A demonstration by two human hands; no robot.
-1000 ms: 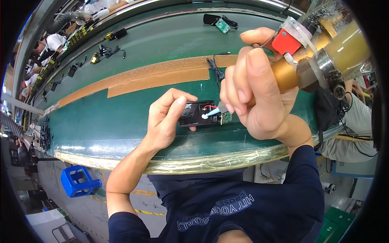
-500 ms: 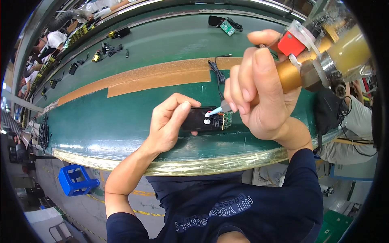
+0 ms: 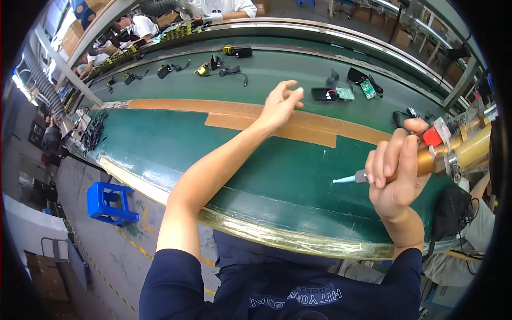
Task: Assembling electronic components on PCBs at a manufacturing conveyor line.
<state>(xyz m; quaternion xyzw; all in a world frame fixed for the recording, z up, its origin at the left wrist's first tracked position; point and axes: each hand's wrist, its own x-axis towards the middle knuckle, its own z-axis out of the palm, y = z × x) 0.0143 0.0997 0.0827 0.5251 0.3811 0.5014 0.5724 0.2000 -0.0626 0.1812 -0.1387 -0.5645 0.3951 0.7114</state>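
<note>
My left hand (image 3: 280, 105) is stretched out over the tan tape strip at the far side of the green table (image 3: 277, 170). Nothing is in it, and its fingers are apart. To its right, on the green belt, lies a black plastic case (image 3: 324, 94) joined to a green circuit board (image 3: 345, 94). My right hand (image 3: 397, 178) is wrapped round a glue dispensing gun (image 3: 469, 149) with a gold body, a red part and a yellowish tube. Its pale blue nozzle (image 3: 345, 180) points left, near the table surface.
Another black case with a circuit board (image 3: 368, 88) and cable lies farther right. Several black and yellow units (image 3: 204, 69) with cables are spread along the belt. A dark bag-like bundle (image 3: 450, 210) hangs at the right edge. A blue stool (image 3: 111, 202) stands left; people work beyond.
The black case has left my left hand and now lies on the belt. That hand has reached forward and opened. The gun's nozzle is away from the case. The view has turned.
</note>
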